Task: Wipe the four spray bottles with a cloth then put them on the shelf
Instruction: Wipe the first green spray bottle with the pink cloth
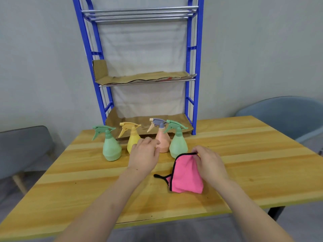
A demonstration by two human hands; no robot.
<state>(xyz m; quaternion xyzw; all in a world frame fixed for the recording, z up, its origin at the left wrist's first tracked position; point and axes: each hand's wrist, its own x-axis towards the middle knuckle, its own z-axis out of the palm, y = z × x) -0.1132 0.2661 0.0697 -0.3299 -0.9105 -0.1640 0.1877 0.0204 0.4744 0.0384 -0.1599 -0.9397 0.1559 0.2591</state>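
Head camera: I see my right hand (208,162) pinching the pink cloth (186,177) by its top edge, above the table (253,145). My left hand (145,154) is at the yellow bottle (133,137), grip unclear. Left green bottle (111,149), peach bottle (163,141) and right green bottle (178,145) stand alongside it, before the blue shelf (191,67).

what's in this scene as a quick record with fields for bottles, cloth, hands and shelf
bottles: left green plastic spray bottle, yellow plastic spray bottle, peach plastic spray bottle with grey trigger, right green plastic spray bottle, all upright on the wooden table
cloth: pink cloth with black edging, near the right green bottle
right: right hand pinches the cloth's top edge
left: left hand, fingers relaxed, before the yellow bottle, contact unclear
shelf: blue metal shelf rack, cardboard-lined, holds no bottles
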